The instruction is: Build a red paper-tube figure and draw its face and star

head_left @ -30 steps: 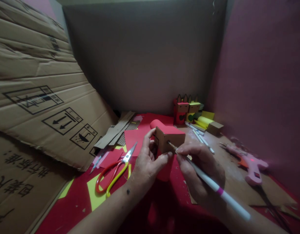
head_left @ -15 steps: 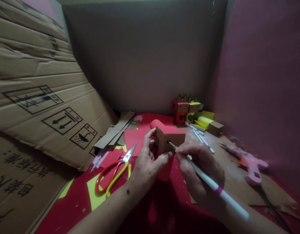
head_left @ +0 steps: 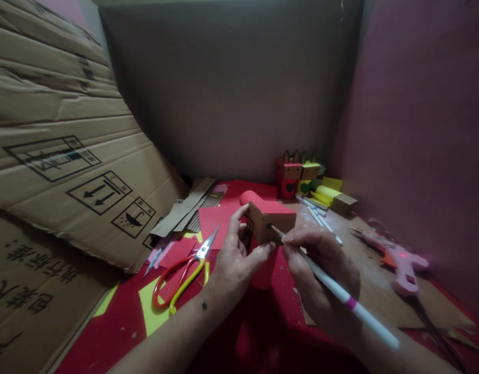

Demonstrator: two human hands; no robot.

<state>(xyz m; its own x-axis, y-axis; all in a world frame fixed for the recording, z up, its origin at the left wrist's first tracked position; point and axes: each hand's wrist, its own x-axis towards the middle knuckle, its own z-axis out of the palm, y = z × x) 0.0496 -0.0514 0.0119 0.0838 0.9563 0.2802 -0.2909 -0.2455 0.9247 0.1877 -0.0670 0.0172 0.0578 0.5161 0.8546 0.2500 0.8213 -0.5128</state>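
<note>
My left hand grips a small folded cardboard piece with red paper on its top, fingers behind its left side and thumb under its front. My right hand is closed round a white pen with a purple band. The pen's thin tip rests at a small dark spot on the cardboard front. Red paper hangs below the piece, partly hidden by my left hand.
Scissors lie left of my hands on paper scraps. A large cardboard box stands at the left. At the back are red and yellow paper figures. Right lie markers and a pink glue gun on a cardboard sheet.
My right hand and the pen have shifted very slightly to the right. My left hand holds the piece in the same place.
</note>
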